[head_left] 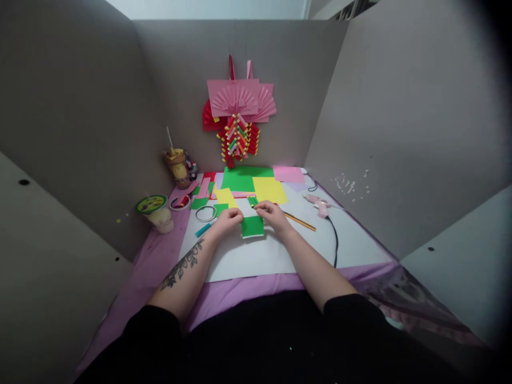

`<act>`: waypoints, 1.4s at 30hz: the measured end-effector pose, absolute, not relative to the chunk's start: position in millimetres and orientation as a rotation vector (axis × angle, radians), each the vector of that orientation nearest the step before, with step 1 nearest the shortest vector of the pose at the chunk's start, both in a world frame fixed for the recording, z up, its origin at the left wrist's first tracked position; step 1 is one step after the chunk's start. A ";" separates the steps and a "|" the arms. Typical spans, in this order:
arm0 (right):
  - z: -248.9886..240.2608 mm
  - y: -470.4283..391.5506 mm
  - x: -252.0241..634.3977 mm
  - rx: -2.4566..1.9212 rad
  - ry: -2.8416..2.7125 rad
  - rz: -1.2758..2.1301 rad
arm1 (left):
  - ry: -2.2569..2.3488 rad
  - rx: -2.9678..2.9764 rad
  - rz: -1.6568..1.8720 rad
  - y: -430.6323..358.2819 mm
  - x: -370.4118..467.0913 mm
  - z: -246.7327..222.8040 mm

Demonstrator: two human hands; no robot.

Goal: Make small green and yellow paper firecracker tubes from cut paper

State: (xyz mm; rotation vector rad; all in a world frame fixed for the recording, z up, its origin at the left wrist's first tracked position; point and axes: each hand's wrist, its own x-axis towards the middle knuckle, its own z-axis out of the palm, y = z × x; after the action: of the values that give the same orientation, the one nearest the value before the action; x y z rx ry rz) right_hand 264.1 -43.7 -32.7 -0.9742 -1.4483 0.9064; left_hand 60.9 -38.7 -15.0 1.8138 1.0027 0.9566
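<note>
A small green paper piece [253, 226] with a pale strip along its near edge is held over the white work surface. My left hand [229, 221] pinches its left upper corner. At the opposite upper corner, my right hand [272, 214] closes on the same paper. Just beyond my fingers lie several small green paper rolls [252, 201]. A striped pencil [300, 221] rests to the right of my right hand, and a teal stick-like item [202, 230] lies left of my left hand. My fingertips partly cover the paper's corners.
Green [242, 180], yellow [271, 190] and pink sheets [288, 174] lie at the back. A pink glue gun [319, 205] with a black cord is on the right. A lidded cup [160, 216] and a tape roll [205, 214] stand left. Paper firecracker decorations [238, 136] hang on the grey partition.
</note>
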 end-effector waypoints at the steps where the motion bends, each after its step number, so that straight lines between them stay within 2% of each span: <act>1: -32.1 -46.1 262.5 -0.968 -1.534 0.890 | 0.982 1.847 0.933 -40.9 61.2 -13.3; 10: -31.7 -53.2 244.1 -0.977 -1.808 0.923 | 0.959 2.024 0.858 -52.0 73.6 -12.8; 14: -31.2 -52.8 245.6 -1.056 -1.699 1.028 | 0.972 1.938 0.870 -46.7 72.7 -13.0; 18: -32.8 -44.2 263.9 -1.129 -1.453 1.183 | 1.025 1.731 1.083 -33.1 56.3 -11.8; 21: -32.8 -37.6 275.1 -1.154 -1.322 1.099 | 1.103 1.670 1.194 -24.3 44.3 -11.8; 30: -30.9 -54.4 235.7 -1.079 -1.569 1.121 | 1.060 1.952 0.962 -40.5 69.3 -16.4; 38: -30.7 -40.1 261.8 -1.075 -1.267 1.159 | 1.112 1.754 1.213 -30.2 59.1 -15.1; 42: -31.2 -40.1 258.7 -1.024 -1.120 1.250 | 1.108 1.746 1.218 -30.8 58.4 -15.6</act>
State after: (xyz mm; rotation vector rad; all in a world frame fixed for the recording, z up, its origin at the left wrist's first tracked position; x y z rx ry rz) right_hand 258.7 -40.1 -31.2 -1.0244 -1.1196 1.2502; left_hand 58.4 -30.8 -15.6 1.7458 1.1079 1.2181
